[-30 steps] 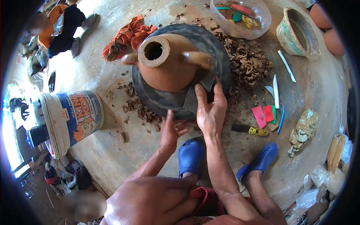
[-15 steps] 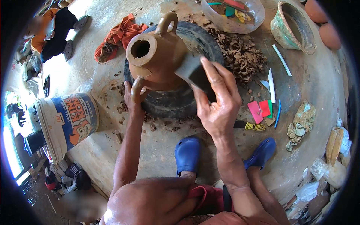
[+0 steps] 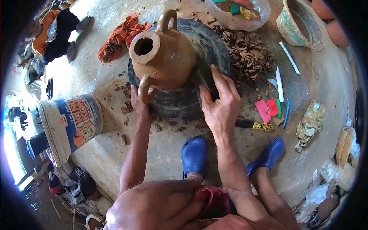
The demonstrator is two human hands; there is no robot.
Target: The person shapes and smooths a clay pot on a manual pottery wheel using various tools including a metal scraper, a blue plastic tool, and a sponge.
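Head view: my right grip pinches a dark sheet beside the jug, while my left grip, half-open, seemingly steadies the wheel at its left edge.

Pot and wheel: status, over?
Left hand at wheel's rim. Right hand holding dark sheet at pot's side. Pot on wheel. Shavings heaped beside wheel.
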